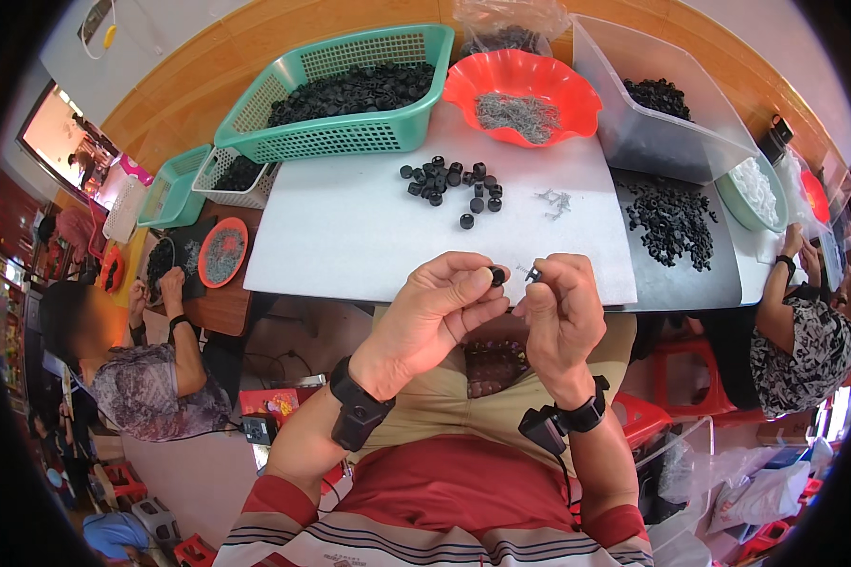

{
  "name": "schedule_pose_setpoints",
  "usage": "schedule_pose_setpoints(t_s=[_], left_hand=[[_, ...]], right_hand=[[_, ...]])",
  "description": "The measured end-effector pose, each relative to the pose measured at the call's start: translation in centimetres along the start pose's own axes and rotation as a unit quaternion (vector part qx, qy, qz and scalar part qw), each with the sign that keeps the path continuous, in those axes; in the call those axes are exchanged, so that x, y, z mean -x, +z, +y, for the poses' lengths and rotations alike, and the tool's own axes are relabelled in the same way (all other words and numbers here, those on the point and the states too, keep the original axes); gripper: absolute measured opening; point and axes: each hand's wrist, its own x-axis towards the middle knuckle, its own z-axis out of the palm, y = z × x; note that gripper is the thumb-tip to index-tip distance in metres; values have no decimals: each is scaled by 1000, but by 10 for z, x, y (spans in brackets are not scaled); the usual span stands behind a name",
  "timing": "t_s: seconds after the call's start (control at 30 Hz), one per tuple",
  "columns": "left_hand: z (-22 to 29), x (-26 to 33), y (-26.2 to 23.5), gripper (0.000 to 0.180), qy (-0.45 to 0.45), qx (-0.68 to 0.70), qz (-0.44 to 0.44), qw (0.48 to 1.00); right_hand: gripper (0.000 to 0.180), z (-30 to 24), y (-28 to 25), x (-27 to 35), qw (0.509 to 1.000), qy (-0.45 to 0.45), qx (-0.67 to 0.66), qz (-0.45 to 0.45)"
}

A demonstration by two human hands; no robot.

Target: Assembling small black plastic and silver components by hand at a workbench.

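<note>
My left hand [449,300] pinches a small round black cap [496,276] between thumb and fingers, above the near edge of the white table mat [350,227]. Just to its right, my right hand [564,317] is closed on a small black plastic part [533,275] with a thin metal pin [522,268] sticking out toward the cap. The two pieces are close together but apart. Beyond my hands, several black caps [435,180] lie loosely on the mat. A little pile of metal pins [556,202] rests to their right.
At the back stand a green basket [350,142] of black parts, a red scalloped bowl [577,90] of metal pins and a clear bin [662,156]. Small black parts [671,227] cover a dark board at right. Co-workers sit at left [151,378] and right [794,350].
</note>
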Motion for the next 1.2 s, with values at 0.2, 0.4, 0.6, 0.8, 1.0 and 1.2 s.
schedule_pose_setpoints(t_s=[0.2,0.4,0.6,0.8,1.0,1.2], left_hand=[[-2,0,-2,19,3,7,1,1000],[-2,1,-1,20,2,8,0,1000],[-3,1,0,20,5,2,-1,1000],[-3,2,2,19,5,-12,9,1000],[-3,2,3,18,3,-36,21,999],[-5,3,3,19,18,-49,19,998]], right_hand=[[18,-3,-3,3,999,-7,31,-27],[20,-7,-4,1,997,2,59,-54],[18,-11,-6,-6,991,-38,100,-82],[19,-13,-7,-6,988,-13,116,-101],[22,-15,-10,-8,984,-9,125,-125],[20,-12,-8,-7,987,-17,120,-102]])
